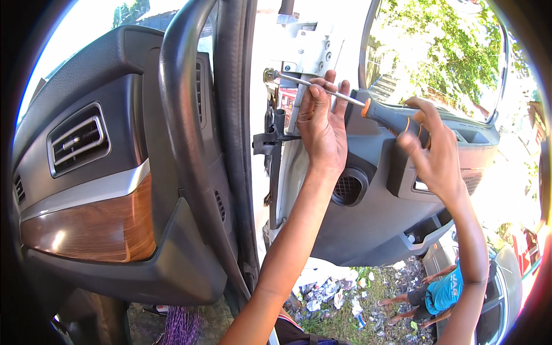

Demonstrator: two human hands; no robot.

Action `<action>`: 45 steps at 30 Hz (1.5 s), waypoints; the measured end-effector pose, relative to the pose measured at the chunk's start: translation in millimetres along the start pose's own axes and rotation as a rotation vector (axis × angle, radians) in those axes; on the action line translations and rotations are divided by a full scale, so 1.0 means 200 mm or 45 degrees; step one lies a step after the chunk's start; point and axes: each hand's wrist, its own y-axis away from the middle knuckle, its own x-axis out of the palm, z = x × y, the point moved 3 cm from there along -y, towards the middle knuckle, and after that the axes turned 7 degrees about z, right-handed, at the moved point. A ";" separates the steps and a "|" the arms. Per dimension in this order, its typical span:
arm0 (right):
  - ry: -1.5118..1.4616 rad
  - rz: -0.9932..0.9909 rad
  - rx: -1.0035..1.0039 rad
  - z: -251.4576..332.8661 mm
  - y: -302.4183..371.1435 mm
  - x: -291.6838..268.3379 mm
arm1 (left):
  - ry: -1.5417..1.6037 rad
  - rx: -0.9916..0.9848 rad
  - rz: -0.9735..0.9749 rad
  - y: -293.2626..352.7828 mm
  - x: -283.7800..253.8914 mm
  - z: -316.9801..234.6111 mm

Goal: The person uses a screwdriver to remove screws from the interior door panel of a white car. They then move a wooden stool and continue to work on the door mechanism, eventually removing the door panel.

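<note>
A long screwdriver [382, 112] with a dark grey and orange handle lies nearly level across the gap between the vehicle body and the open door [368, 218]. My right hand [438, 158] has its fingers curled round the handle, in front of the door's inner panel. Closer to the tip, my left hand [323, 129] pinches the thin metal shaft between thumb and fingers, palm turned up. The tip meets a small round metal fitting [270, 75] on the pillar side. Below it a black door-check bracket [268, 142] is visible.
At left are the dashboard [86, 195] with an air vent [79, 145], wood-look trim, and a black grab handle [183, 115]. The door carries a round speaker grille [348, 188] and a window frame. Beneath, a person in a blue shirt [444, 290] stands on littered ground.
</note>
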 end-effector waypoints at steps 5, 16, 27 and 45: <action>0.656 -0.399 -0.714 -0.04 0.02 0.06 | 0.058 -0.025 0.037 0.01 0.01 0.07; 0.334 -0.186 -0.405 0.04 -0.01 0.02 | 0.053 0.020 0.004 0.00 0.00 0.01; -0.385 0.204 0.048 -0.09 -0.02 0.14 | 0.038 0.011 0.101 -0.01 -0.03 0.01; 0.249 -0.018 -0.258 0.00 -0.05 0.06 | -0.039 0.045 0.112 -0.03 -0.05 -0.02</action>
